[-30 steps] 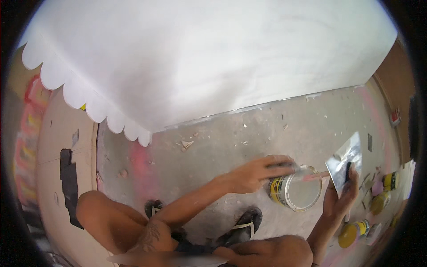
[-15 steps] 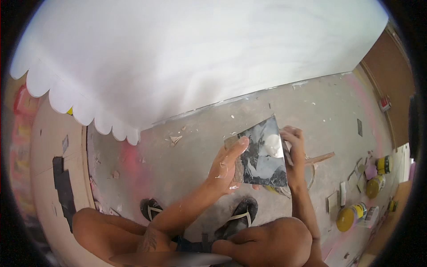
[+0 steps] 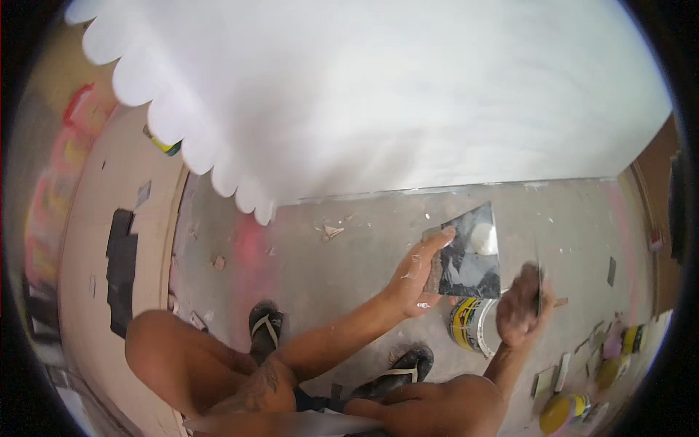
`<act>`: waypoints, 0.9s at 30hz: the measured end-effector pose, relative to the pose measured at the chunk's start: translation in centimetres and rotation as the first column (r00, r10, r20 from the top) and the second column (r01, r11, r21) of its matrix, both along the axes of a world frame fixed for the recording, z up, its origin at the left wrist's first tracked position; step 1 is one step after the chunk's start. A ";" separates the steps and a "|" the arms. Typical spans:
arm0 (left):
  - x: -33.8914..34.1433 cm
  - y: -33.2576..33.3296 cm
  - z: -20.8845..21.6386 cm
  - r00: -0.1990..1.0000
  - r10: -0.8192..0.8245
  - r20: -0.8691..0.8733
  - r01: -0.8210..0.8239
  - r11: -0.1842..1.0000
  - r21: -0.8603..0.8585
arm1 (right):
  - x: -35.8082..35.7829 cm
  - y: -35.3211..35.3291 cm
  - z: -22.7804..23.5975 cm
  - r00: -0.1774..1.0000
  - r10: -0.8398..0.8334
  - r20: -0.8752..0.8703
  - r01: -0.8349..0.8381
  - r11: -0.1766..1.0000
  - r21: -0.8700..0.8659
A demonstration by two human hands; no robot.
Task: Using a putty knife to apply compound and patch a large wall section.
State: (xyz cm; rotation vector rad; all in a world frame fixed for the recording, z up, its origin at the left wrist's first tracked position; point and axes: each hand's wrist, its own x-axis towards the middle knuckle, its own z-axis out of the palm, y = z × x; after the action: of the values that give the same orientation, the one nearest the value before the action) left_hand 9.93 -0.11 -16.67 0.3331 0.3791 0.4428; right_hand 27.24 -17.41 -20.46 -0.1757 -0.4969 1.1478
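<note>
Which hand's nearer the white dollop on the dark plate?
Left. The left hand holds the dark plate, thumb just left of the white dollop; the right hand is farther off, to the dollop's lower right.

The right hand (image 3: 520, 309) reaches us only as a smear of motion, and the thin blade (image 3: 539, 284) it holds, seen edge-on, is too blurred for us to tell its outline. That hand covers part of a can (image 3: 463, 323), while the left hand (image 3: 411, 280) has fingers hidden behind a dark plate (image 3: 462, 273); above, we lose the white panel (image 3: 437, 87) past the top edge.
</note>
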 end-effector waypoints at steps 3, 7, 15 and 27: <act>-0.6 -0.2 0.9 0.999 -0.018 -0.043 0.024 0.989 0.143 | -4.3 2.3 -1.0 0.939 -0.313 0.142 0.339 0.772 -0.537; -1.2 -0.4 0.3 0.991 0.136 -0.007 -0.126 0.933 0.338 | -3.6 8.2 5.0 0.893 -0.364 0.266 0.441 0.577 -0.687; -2.7 3.0 -3.3 0.884 0.462 -0.075 -0.188 0.496 0.848 | -5.5 5.7 0.4 -0.002 -0.373 0.928 0.860 0.474 0.192; -4.0 7.1 3.6 0.948 0.145 0.284 -0.238 -0.270 0.933 | -8.3 9.5 9.7 0.992 0.027 -0.125 -0.085 0.869 -0.488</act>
State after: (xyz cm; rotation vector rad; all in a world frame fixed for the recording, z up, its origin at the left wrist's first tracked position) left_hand 5.88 7.03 -13.09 2.0113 -0.1494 1.0840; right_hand 18.95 -7.95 -10.77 -0.5397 -0.0958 1.3193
